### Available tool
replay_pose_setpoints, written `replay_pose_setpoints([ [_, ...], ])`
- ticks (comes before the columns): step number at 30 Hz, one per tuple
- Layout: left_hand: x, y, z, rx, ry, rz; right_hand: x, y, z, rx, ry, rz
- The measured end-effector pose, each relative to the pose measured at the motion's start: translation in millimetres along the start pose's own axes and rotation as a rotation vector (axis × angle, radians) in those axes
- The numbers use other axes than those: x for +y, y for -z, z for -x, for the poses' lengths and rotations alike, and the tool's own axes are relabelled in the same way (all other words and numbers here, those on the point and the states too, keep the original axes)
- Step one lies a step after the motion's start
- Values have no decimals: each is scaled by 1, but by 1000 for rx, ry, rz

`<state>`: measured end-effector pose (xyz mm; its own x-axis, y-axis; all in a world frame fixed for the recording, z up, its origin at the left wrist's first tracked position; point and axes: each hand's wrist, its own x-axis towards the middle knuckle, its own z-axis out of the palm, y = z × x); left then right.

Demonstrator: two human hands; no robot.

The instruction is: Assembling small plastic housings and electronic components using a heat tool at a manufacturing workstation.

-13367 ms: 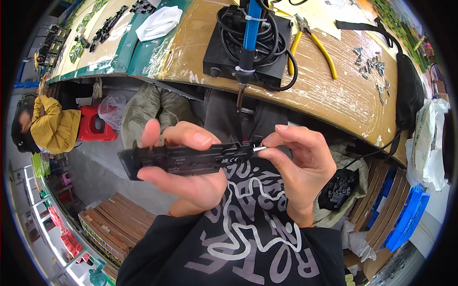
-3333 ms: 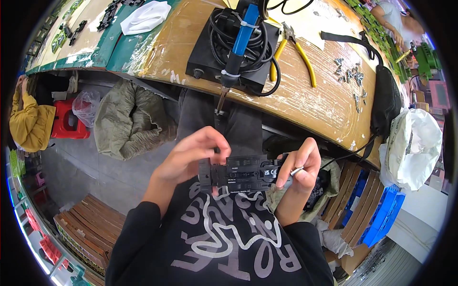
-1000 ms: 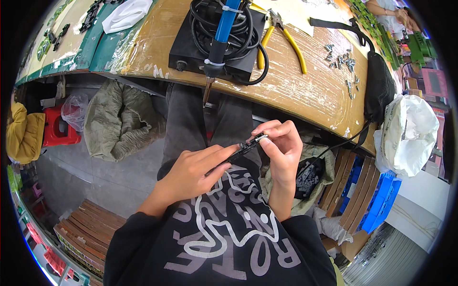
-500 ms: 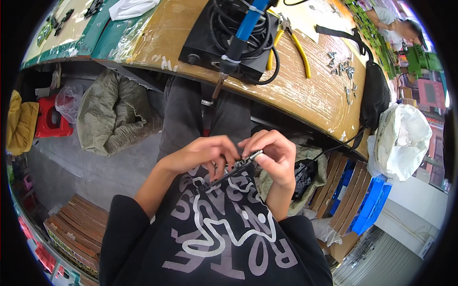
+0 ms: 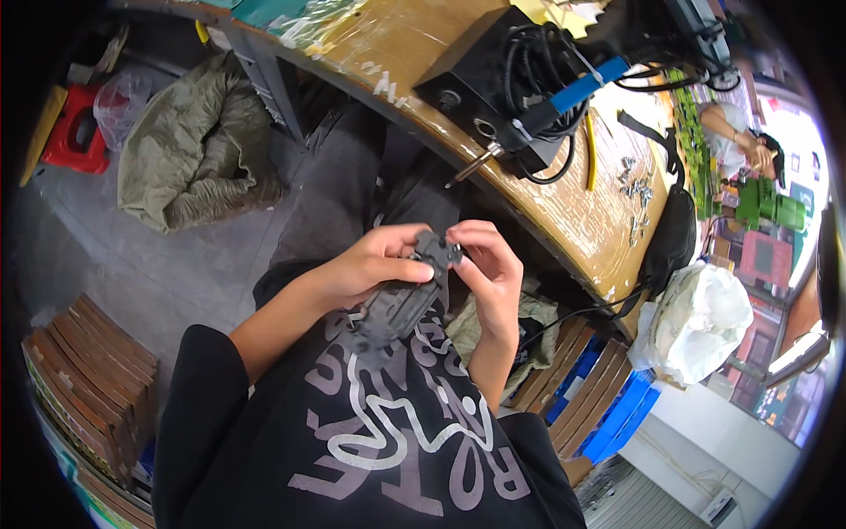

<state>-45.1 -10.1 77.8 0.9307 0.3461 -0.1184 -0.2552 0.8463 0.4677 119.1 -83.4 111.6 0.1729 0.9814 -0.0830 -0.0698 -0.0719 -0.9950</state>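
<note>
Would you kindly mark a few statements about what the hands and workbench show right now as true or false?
1. Both hands hold one black plastic part. True.
2. The left hand is empty. False: it grips the part.
3. The blue-handled soldering iron lies on a black box on the bench. True.
4. The right hand holds the yellow-handled pliers. False: they lie on the bench.
</note>
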Motion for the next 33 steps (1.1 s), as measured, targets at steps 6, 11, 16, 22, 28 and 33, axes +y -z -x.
replay_pose_setpoints([
  [6,4,0,-3,474,-343,-527,4,-13,-1,-6,-211,-79],
  [11,15,-8,-9,497,-278,-492,3,-19,-2,38,-238,-110],
  [16,14,-6,-12,440,-257,-509,2,-16,-2,67,-217,-101],
  [22,16,-6,-13,432,-256,-489,0,-17,-3,97,-214,-105],
  [28,17,-10,-16,444,-295,-473,-1,-16,-4,94,-199,-129],
  [33,18,-11,-15,443,-278,-475,-1,-17,-3,101,-197,-135],
])
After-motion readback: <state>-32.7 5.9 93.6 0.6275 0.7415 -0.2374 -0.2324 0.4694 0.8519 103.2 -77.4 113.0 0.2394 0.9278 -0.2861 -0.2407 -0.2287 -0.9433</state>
